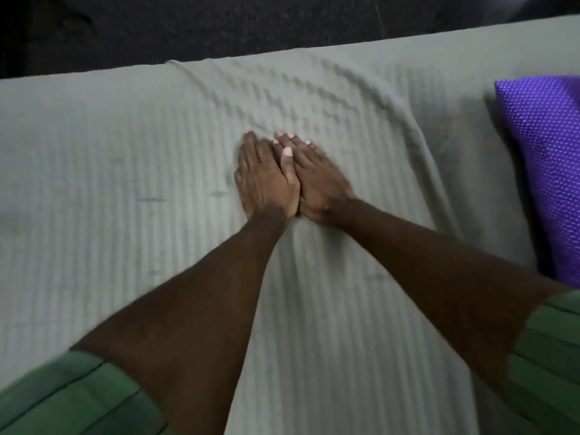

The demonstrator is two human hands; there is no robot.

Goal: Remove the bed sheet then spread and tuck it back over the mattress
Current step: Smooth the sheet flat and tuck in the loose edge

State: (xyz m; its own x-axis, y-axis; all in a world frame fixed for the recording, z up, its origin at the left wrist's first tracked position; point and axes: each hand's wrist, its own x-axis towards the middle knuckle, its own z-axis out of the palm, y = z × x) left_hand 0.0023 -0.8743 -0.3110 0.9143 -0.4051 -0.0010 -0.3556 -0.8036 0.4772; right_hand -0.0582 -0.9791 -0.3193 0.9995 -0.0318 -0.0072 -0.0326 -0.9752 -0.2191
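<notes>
Plainly, the bed sheet [131,171] was a soft, light cloth: pale grey-green, ribbed in fine lines, and spread over the mattress from the left edge of the view across to the pillow. It would drag and bunch under any push rather than slide whole, so smoothing probably wanted flat palms, and tucking or lifting probably wanted a pinch at a free edge or corner, not in the middle. On the near left a green sleeve [72,400] showed. The left hand [265,180] lay flat on the sheet, fingers straight and holding nothing. Touching it, side by side, the right hand [320,183] pressed down the same way, also released. Beyond the fingertips the cloth had gathered into curved ripples [301,89], and a long fold ran down towards the right. Further right, a purple pillow [546,158] with pale dots rested on the sheet. Behind the bed's far edge ran a dark floor [282,23], blurred; little else of the room could be made out.
</notes>
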